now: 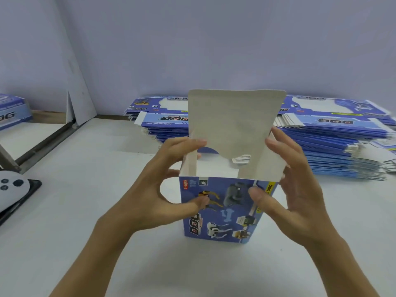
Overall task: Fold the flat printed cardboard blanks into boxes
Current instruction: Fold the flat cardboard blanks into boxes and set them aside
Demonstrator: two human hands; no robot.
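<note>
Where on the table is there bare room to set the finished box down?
Bare table left of the box, between it and the controller, and the near strip. Crowded behind: blank stacks along the wall.

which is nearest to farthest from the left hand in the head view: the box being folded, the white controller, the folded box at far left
1. box being folded: in the left hand, table centre.
2. white controller: left edge of the table.
3. folded box: far left, back near the wall.

Blue box (220, 209) printed with robot dogs — grey flap (235, 118) inside.
</note>
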